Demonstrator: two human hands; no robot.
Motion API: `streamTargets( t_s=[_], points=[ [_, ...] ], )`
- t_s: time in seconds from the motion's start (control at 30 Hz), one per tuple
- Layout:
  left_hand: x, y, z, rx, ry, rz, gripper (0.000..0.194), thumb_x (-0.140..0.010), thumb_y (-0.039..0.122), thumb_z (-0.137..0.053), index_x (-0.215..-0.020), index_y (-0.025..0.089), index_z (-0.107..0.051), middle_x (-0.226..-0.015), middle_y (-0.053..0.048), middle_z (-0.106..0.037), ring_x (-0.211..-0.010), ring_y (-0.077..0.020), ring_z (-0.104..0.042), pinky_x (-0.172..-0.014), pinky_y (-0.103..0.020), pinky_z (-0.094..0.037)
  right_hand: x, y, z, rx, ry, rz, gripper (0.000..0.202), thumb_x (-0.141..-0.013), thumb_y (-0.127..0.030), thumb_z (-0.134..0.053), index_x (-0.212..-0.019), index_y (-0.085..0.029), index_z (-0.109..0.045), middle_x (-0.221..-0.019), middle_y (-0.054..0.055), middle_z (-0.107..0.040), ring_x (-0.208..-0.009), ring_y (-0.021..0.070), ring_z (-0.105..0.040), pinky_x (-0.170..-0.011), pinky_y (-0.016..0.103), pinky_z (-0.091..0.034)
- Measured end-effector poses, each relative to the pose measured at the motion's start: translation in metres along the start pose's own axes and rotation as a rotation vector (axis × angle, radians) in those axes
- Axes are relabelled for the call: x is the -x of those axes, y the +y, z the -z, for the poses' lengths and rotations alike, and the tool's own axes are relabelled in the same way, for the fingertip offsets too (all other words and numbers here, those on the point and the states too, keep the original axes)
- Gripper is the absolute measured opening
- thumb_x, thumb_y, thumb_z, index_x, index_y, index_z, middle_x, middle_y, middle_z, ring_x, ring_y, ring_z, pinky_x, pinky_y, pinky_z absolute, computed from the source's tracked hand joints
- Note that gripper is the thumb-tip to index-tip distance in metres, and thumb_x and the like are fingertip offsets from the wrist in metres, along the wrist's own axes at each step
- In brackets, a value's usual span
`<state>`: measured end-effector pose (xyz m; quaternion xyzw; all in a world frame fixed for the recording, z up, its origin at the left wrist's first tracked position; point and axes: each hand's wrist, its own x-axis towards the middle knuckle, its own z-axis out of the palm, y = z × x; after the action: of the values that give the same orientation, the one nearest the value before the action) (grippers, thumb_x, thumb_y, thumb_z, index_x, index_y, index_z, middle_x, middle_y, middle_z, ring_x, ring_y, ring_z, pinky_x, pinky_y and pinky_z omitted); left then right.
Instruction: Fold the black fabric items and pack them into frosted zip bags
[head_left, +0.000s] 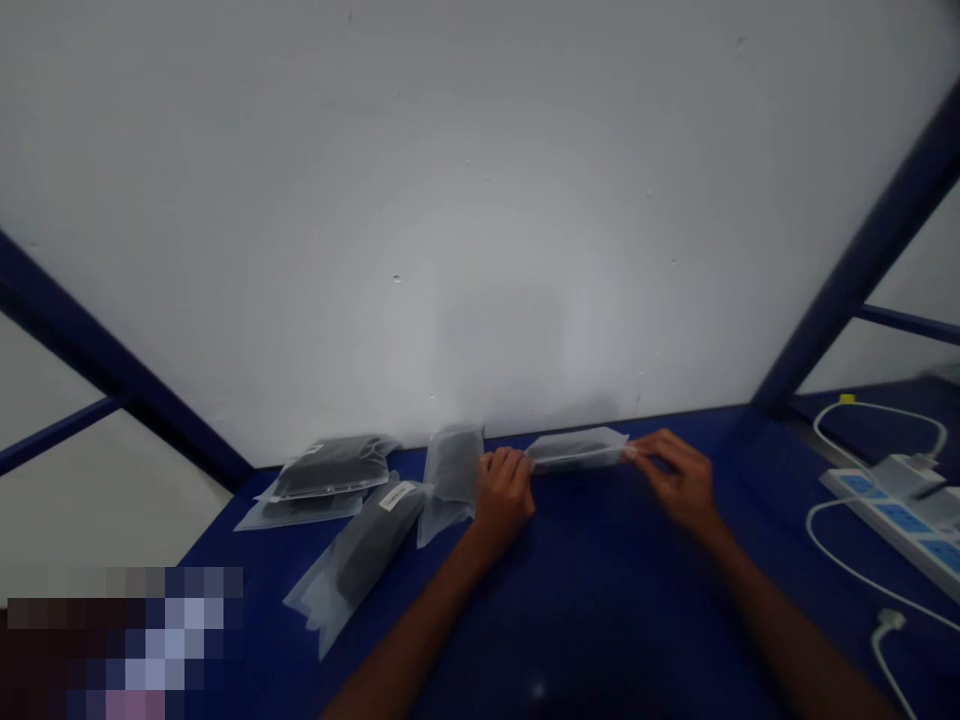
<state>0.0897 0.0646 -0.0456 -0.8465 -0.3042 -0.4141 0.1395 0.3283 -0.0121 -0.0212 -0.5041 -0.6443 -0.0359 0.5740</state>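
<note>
A frosted plastic bag (577, 450) with something dark inside lies near the back of the blue table, its long edge towards me. My right hand (679, 483) pinches the bag's right corner between thumb and fingers. At the left end, my left hand (505, 492) has its fingers curled closed on the bag's edge. Just left of that hand is another frosted bag (454, 470) with dark contents. Further left lies a bag with a white label (382, 535), set at a slant. Beyond it, more filled bags (330, 468) are stacked.
A white power strip (896, 515) with blue sockets and plugged-in adapters lies at the right, with white cables (840, 575) looping around it. Blue frame posts (847, 270) rise on both sides before a pale wall (510, 200). The lower left corner is pixelated.
</note>
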Motion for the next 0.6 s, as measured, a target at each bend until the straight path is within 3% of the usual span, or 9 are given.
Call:
streamTargets(
  t_s=[0.1, 0.17, 0.27, 0.37, 0.5, 0.6],
  points=[
    [0.000, 0.002, -0.001, -0.005, -0.039, 0.017, 0.017, -0.087, 0.006, -0.043, -0.087, 0.014, -0.059, -0.087, -0.009, -0.062, -0.081, -0.0203, -0.054, -0.074, -0.035, -0.038, -0.002, 0.013, 0.007, 0.071, 0.226, -0.100, 0.016, -0.083, -0.032, -0.065, -0.070, -0.022, -0.066, -0.071, 0.002, -0.065, -0.067, 0.0183, -0.062, -0.066, 0.033, -0.052],
    [0.001, 0.004, -0.002, 0.005, -0.060, 0.037, 0.018, -0.088, 0.007, -0.042, -0.088, 0.014, -0.058, -0.088, -0.009, -0.061, -0.081, -0.0202, -0.053, -0.072, -0.035, -0.039, -0.002, 0.018, 0.006, 0.098, 0.264, -0.167, 0.020, -0.083, -0.037, -0.064, -0.070, -0.021, -0.065, -0.071, 0.003, -0.064, -0.068, 0.0182, -0.061, -0.066, 0.033, -0.052],
    [0.000, 0.003, -0.001, 0.058, -0.123, 0.117, 0.015, -0.090, 0.013, -0.042, -0.089, 0.015, -0.057, -0.089, -0.009, -0.060, -0.084, -0.0205, -0.053, -0.074, -0.034, -0.041, 0.000, 0.023, 0.002, 0.110, 0.188, -0.216, 0.025, -0.085, -0.041, -0.059, -0.072, -0.020, -0.063, -0.073, 0.003, -0.064, -0.069, 0.0179, -0.062, -0.064, 0.032, -0.052],
    [-0.008, -0.002, 0.007, 0.113, -0.291, 0.144, 0.009, -0.088, 0.022, -0.052, -0.093, 0.016, -0.057, -0.095, -0.008, -0.059, -0.091, -0.0215, -0.054, -0.079, -0.035, -0.043, 0.000, 0.031, 0.002, 0.140, 0.069, -0.236, 0.025, -0.085, -0.040, -0.056, -0.072, -0.020, -0.061, -0.072, 0.002, -0.063, -0.065, 0.0175, -0.061, -0.061, 0.030, -0.050],
    [-0.022, -0.012, 0.025, -0.001, -0.596, 0.122, 0.045, -0.076, 0.040, -0.068, -0.112, 0.016, -0.055, -0.120, -0.013, -0.055, -0.114, -0.0302, -0.048, -0.093, -0.044, -0.040, 0.002, 0.042, 0.005, 0.196, -0.117, -0.255, 0.019, -0.081, -0.035, -0.059, -0.068, -0.021, -0.060, -0.066, 0.001, -0.062, -0.060, 0.0173, -0.058, -0.059, 0.029, -0.046],
    [-0.032, -0.023, 0.042, -0.151, -0.818, 0.203, 0.078, -0.061, 0.044, -0.080, -0.126, 0.014, -0.049, -0.142, -0.019, -0.038, -0.131, -0.0375, -0.034, -0.105, -0.050, -0.031, 0.007, 0.047, 0.003, 0.203, -0.267, -0.254, 0.009, -0.077, -0.025, -0.058, -0.071, -0.021, -0.063, -0.070, 0.001, -0.064, -0.063, 0.0176, -0.059, -0.062, 0.029, -0.045]
  ],
)
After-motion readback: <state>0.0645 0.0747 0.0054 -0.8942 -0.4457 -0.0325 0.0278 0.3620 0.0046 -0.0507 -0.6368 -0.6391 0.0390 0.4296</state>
